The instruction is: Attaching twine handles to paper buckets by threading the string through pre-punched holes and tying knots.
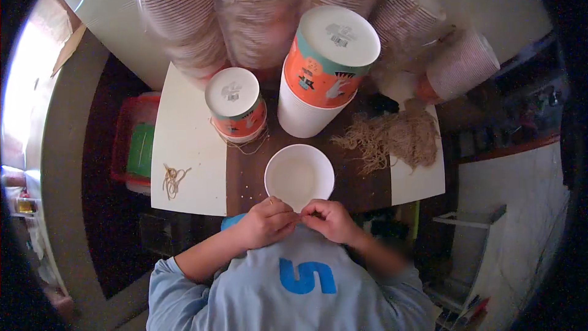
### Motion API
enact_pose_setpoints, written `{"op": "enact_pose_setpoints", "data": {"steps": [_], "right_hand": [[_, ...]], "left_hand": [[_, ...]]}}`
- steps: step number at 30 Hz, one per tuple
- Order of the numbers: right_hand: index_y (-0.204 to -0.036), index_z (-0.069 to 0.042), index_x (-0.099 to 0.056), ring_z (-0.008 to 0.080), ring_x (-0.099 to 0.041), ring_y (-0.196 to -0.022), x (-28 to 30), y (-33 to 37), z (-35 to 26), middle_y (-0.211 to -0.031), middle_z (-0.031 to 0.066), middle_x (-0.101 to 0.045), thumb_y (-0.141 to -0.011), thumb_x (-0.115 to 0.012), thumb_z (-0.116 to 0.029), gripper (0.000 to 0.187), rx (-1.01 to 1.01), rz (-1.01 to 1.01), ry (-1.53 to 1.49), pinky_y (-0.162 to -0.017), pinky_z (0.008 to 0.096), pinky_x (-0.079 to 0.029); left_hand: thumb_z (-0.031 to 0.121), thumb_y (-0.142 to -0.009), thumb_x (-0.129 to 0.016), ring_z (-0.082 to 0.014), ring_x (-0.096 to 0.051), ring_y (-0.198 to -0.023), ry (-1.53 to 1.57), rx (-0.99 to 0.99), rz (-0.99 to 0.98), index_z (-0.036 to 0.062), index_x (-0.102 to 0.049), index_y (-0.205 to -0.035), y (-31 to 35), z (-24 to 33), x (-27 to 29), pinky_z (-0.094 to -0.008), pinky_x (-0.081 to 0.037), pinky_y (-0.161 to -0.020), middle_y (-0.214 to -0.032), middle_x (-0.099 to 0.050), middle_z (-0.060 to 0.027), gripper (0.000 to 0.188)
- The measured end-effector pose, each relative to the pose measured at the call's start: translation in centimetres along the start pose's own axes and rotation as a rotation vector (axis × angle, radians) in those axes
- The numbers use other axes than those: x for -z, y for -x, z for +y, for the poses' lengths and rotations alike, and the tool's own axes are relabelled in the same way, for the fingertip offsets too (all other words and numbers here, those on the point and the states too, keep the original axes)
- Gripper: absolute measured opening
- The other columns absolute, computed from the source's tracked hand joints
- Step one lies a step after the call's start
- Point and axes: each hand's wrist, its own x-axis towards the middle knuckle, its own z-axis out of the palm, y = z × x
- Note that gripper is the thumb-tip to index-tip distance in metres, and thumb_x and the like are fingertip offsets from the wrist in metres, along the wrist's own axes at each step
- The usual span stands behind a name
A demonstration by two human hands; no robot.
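A white paper cup (299, 171) stands mouth up at the table's near edge, its inside facing me. Just in front of its near rim, my left hand (267, 223) and my right hand (331, 220) meet with fingertips pinched together. Whatever lies between the fingers is too small to make out; it may be a thin strand. Beyond the cup, an upside-down orange and green paper cup (237, 119) has loose string loops around its lower part. To its right, a larger orange printed paper tub (324, 73) sits upside down on a white stack of tubs (303, 113).
Several plastic-wrapped stacks of paper cups (257, 18) line the back. Another cup stack (462, 64) leans at the far right. A tangled heap of brown twine (410, 138) lies on the table's right side. Some string pieces (174, 180) lie at left, beside a red crate (131, 141).
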Motion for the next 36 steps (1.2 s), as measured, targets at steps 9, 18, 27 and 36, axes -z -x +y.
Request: {"op": "enact_pose_setpoints", "data": {"steps": [9, 18, 27, 36], "right_hand": [[-0.08, 0.0, -0.058, 0.022, -0.055, -0.081, 6.5, -5.7, 1.0, -0.09, 0.0101, -0.052, -0.076, -0.062, -0.003, 0.006, 0.396, 0.361, 0.539, -0.068, 0.0282, -0.046], [-0.075, -0.001, -0.055, 0.0338, -0.055, -0.087, 4.5, -12.5, 6.7, -0.095, 0.0164, -0.054, -0.075, -0.052, -0.007, 0.007, 0.258, 0.012, 1.096, -0.072, 0.043, -0.046], [-0.074, -0.002, -0.057, 0.0344, -0.058, -0.076, 4.3, -8.4, 3.5, -0.079, 0.0165, -0.057, -0.078, -0.053, -0.012, 0.012, -0.029, 0.109, 0.926, -0.066, 0.0439, -0.046], [-0.076, -0.002, -0.059, 0.0332, -0.057, -0.077, 3.5, -6.4, 4.1, -0.082, 0.015, -0.057, -0.078, -0.057, -0.01, 0.008, -0.085, 0.225, 0.775, -0.067, 0.0412, -0.047]], "left_hand": [[0.015, -0.069, -0.07, -0.0332, -0.053, -0.086, -0.189, 0.552, 0.259, 0.0004, -0.041, -0.118, 0.8, -3.7, 0.1, -0.0402, -0.047, -0.071, -0.101, -0.052, -0.0164, 0.058], [0.02, -0.068, -0.069, -0.033, -0.052, -0.093, -0.176, 0.642, 0.136, -0.002, -0.037, -0.122, 2.8, -7.0, -1.1, -0.0401, -0.047, -0.076, -0.101, -0.051, -0.019, 0.066], [0.005, -0.074, -0.058, -0.0163, -0.059, -0.075, 0.344, 0.879, 0.336, -0.002, -0.052, -0.113, 3.5, -11.6, -1.2, -0.0286, -0.049, -0.068, -0.09, -0.061, -0.0126, 0.04], [0.005, -0.074, -0.056, -0.0115, -0.056, -0.067, 0.329, 0.87, 0.276, -0.0018, -0.057, -0.105, 1.4, -13.4, -1.2, -0.0259, -0.047, -0.062, -0.079, -0.061, -0.0072, 0.032]]}}
